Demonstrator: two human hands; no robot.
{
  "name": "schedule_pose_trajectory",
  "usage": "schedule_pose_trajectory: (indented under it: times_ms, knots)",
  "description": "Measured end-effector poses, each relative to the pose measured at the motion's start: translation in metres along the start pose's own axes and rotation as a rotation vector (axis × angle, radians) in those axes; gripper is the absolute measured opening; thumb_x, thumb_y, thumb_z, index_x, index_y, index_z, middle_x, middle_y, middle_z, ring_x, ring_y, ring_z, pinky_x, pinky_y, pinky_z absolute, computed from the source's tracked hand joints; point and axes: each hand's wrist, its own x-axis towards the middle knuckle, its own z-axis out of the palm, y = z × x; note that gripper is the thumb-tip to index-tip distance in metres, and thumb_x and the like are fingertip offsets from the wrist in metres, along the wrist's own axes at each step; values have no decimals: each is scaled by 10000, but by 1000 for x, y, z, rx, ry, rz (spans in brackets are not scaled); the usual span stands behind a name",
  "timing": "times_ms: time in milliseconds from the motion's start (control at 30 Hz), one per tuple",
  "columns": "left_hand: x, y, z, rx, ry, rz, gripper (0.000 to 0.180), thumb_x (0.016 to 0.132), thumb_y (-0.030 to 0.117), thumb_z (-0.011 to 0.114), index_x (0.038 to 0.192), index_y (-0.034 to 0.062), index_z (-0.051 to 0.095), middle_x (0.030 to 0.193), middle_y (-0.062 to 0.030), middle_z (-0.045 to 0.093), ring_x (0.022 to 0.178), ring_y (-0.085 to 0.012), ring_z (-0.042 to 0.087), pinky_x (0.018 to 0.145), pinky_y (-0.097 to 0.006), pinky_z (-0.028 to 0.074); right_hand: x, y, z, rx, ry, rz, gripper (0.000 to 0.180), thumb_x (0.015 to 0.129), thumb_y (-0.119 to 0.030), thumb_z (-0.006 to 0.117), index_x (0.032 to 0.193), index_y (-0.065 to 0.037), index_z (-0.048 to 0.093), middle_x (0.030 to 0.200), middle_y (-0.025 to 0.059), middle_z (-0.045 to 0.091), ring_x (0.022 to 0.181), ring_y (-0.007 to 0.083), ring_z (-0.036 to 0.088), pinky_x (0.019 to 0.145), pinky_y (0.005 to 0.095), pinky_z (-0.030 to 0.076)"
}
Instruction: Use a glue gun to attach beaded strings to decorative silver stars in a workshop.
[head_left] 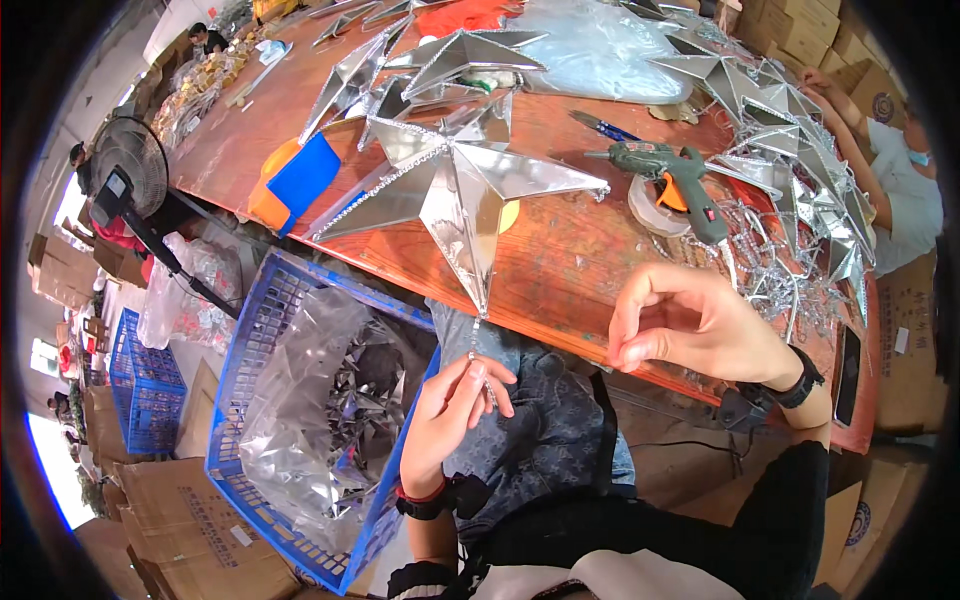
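On the broad red-brown wooden table, a large five-pointed star of mirror-bright silver sheet.

It lies at the near edge, ahead of the person's left hand and leftward of the right hand. Folded faces meet in sharp ridges at its centre, and silver beading trims its left-hand edges. One arm's long axis runs from the centre toward the person, its tip at the table edge; the other arms fan outward. The hands are well apart: left thumb and fingers pinch a thin silver beaded strand just below that tip, while the right thumb and forefinger curl close together; whether they grip anything cannot be told.
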Motion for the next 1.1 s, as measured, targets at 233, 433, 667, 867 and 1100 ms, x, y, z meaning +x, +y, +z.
schedule_pose_trajectory:
  times_ms: [233,433,667,867,1100]
  knots:
    - [1,2,3,3,-8,-1,330,983,185,325,941,-22,578,676,-70,613,495,-29,379,526,-179,346,-1,-5,-3,-61,24,3,66,882,-51,560,889,5,525,810,95,602,716,126,594,624,250,492]
    - [0,-1,4,11,-5,-3,326,983,189,331,941,-18,580,675,-67,609,499,-27,378,518,-175,338,-1,-6,0,-23,41,1,73,896,-58,536,883,13,531,799,97,609,678,130,598,606,253,508]
    - [-1,0,4,7,-4,-1,331,984,194,332,943,-18,582,675,-66,606,500,-29,381,515,-176,335,0,-8,0,14,12,25,94,925,-65,489,919,15,539,826,86,621,705,119,601,666,250,491]
    - [3,0,6,34,-2,17,373,985,247,331,886,-27,564,644,-97,598,497,-64,424,469,-178,333,0,-9,0,49,23,69,92,919,-64,502,937,19,538,822,81,619,721,118,602,677,250,493]
    - [0,0,3,-7,-21,2,332,983,205,337,942,-19,580,685,-65,608,513,-30,395,513,-172,338,-5,-3,8,-139,59,33,63,901,-58,538,870,-12,508,740,43,585,660,97,573,565,246,469]
